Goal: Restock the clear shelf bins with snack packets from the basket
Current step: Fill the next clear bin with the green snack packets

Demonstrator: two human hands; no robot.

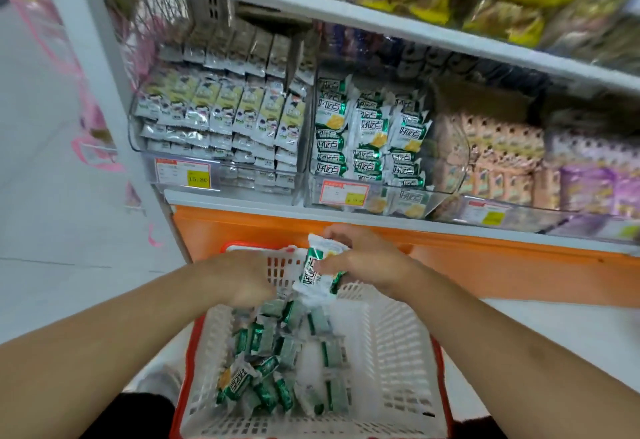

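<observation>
I see white shelf (pixel 346 19) over orange base (pixel 485 258); basket (pixel 391 352) on pale floor (pixel 52 231); right grip (pixel 367 262) pinching packets (pixel 317 270); left grip (pixel 247 279) unclear.

One white basket (pixel 388 345) with red rim. Loose green-white packets (pixel 266 379) inside: roughly twenty, exact count unclear, blurred. One small bunch of packets (pixel 317 270) in the hands, number unclear. Two hands: left (pixel 242 279), right (pixel 367 258). Four clear bins (pixel 346 196) visible on the middle shelf. Four price tags (pixel 182 170).
</observation>
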